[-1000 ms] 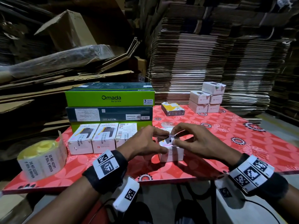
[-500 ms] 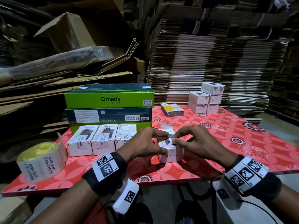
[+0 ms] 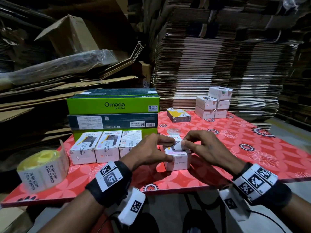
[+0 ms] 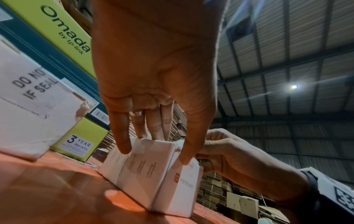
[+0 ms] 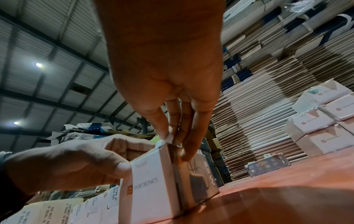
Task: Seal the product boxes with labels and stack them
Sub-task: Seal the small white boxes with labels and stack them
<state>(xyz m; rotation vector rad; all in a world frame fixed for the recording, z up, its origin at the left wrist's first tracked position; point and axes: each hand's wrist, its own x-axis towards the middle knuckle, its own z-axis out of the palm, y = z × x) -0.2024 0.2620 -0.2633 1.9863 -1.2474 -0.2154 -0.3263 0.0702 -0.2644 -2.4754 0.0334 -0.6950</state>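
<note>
Your left hand (image 3: 151,151) clamps the white product box (image 3: 177,161) steady on the red table (image 3: 235,140) while your right hand (image 3: 201,147) pinches the label (image 3: 178,146) over its top edge, the sealed boxes (image 3: 94,148) just left and the label roll (image 3: 42,170) well clear.

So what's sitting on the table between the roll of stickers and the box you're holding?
In the head view, a row of three small boxes stands between the label roll and the held box.
</note>
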